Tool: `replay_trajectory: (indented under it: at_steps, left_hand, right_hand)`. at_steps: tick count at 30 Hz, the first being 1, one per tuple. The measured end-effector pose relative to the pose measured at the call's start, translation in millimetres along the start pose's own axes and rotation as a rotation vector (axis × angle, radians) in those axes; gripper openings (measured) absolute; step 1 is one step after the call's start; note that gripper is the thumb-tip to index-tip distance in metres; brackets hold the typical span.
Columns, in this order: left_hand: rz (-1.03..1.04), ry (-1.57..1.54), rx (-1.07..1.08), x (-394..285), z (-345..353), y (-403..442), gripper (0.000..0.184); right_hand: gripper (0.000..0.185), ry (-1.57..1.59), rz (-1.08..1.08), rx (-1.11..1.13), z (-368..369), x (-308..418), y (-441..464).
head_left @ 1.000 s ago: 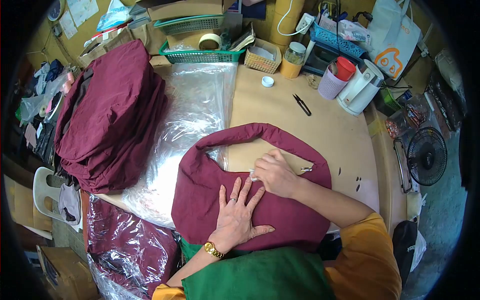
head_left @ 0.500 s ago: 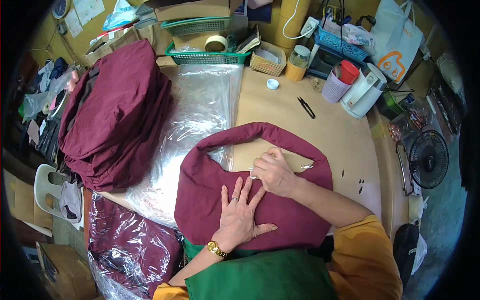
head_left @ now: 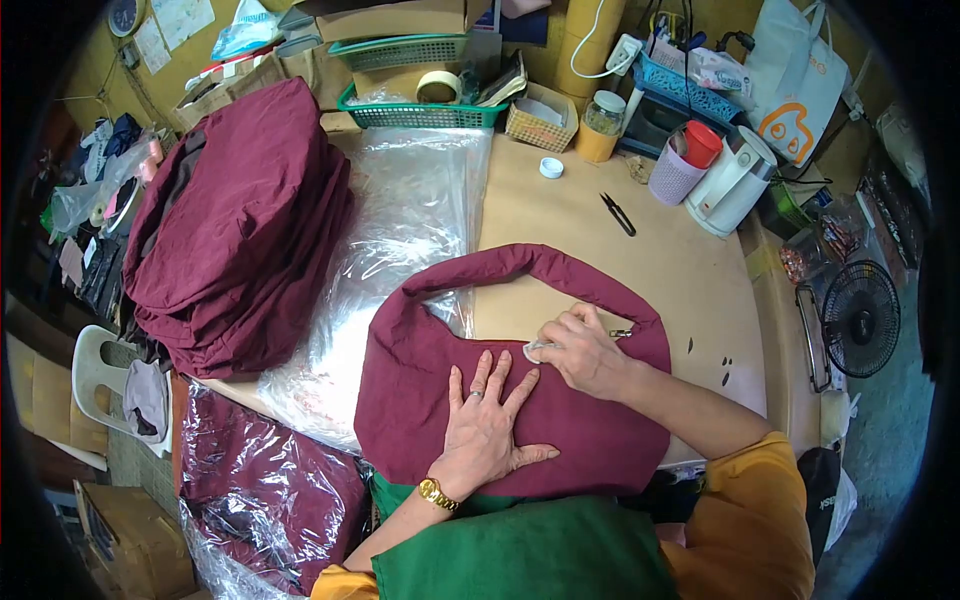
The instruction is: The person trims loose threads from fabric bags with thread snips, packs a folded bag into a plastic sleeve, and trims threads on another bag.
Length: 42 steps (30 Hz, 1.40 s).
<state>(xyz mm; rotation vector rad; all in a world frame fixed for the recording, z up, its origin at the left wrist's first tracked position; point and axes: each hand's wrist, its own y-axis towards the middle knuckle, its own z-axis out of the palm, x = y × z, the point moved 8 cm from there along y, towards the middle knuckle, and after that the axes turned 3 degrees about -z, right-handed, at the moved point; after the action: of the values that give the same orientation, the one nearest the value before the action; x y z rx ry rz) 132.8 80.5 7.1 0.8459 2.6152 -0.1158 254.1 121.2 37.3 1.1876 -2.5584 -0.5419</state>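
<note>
A maroon fabric bag with a looped strap lies flat at the near edge of the table. My left hand rests on it, palm down with fingers spread, holding nothing. Near the bag's top edge, my right hand is closed on a small white cloth, which touches the fabric. A metal zipper pull shows just beyond the right hand, beside the strap.
A tall pile of maroon bags stands at the left beside clear plastic sheets. Black thread snips and a white cap lie beyond the bag. A white kettle stands back right.
My right hand has moved slightly right along the bag's top edge with the white cloth, which now shows more. The left hand stays spread on the bag. The view has shifted slightly.
</note>
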Motion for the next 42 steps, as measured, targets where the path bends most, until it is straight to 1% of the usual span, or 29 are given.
replay_trajectory:
  at_steps: [3,7,13,16,18,19,21,22,24,25,29,31,37,39,42]
  left_hand:
    - [0.005,0.026,0.012,-1,2,1,0.107]
    - [-0.003,-0.003,0.000,1,1,0,0.107]
    - [-0.006,0.014,-0.001,1,2,1,0.107]
    - [-0.014,0.026,0.027,1,3,2,0.107]
    - [-0.028,0.028,0.048,2,5,1,0.107]
    - [-0.021,0.004,0.014,2,2,1,0.107]
    - [-0.006,-0.017,-0.018,1,-1,1,0.106]
    - [-0.005,-0.016,-0.016,1,-1,1,0.106]
    - [-0.003,-0.015,-0.017,0,-1,1,0.106]
    - [0.000,-0.013,-0.020,0,-1,1,0.106]
    - [-0.007,-0.003,-0.006,-1,-1,2,0.106]
    - [-0.014,0.003,0.005,0,1,2,0.106]
    - [-0.008,-0.011,-0.027,-1,-2,2,0.105]
    - [0.016,-0.010,-0.022,-4,0,1,0.105]
    - [-0.001,0.022,-0.006,-4,4,4,0.105]
  right_hand:
    - [0.010,0.003,-0.056,0.001,13,3,14]
    - [0.009,0.065,-0.053,-0.023,22,6,28]
    - [0.004,-0.005,-0.028,0.069,11,6,14]
    - [0.004,-0.032,-0.046,0.018,21,9,31]
    - [0.007,0.022,-0.014,-0.039,21,5,33]
    - [0.007,0.022,-0.009,-0.039,18,4,29]
    - [0.007,0.030,0.015,0.037,12,-4,16]
    - [0.007,0.026,0.018,0.037,2,-7,12]
    - [0.007,-0.079,-0.002,0.156,-11,-9,11]
    - [0.007,-0.044,0.025,0.166,-16,-8,13]
    - [0.006,-0.017,0.026,0.080,18,3,29]
    - [0.005,-0.049,0.003,0.023,23,8,41]
    - [0.005,-0.054,0.037,0.082,7,0,21]
    - [0.007,-0.053,0.053,0.073,16,1,26]
    - [0.011,-0.076,0.070,0.045,28,1,39]
